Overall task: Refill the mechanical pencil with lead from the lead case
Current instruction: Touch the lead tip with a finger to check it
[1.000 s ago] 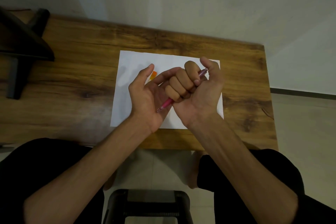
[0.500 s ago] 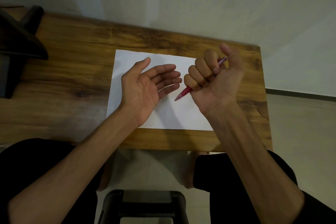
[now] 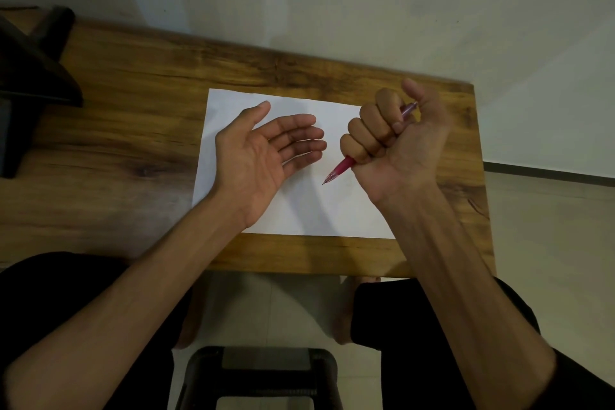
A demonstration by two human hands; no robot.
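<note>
The right hand [image 3: 396, 140] is curled into a fist around a pink mechanical pencil [image 3: 339, 170], with the thumb raised beside the pencil's top end. The pencil slants through the fist: its tip points down and toward the left hand, above the sheet of white paper [image 3: 316, 210], and its upper end pokes out between the forefinger and the thumb. The left hand [image 3: 263, 156] is held palm up with its fingers straight and close together, holding nothing; its fingertips are near the fist but apart from it. Both hands hang over the paper, which lies on the wooden table [image 3: 133, 130] toward its right end and close to its near edge. A dark object [image 3: 30, 76] sits at the table's far left corner. A black stool [image 3: 263, 376] stands on the floor below the near edge.
</note>
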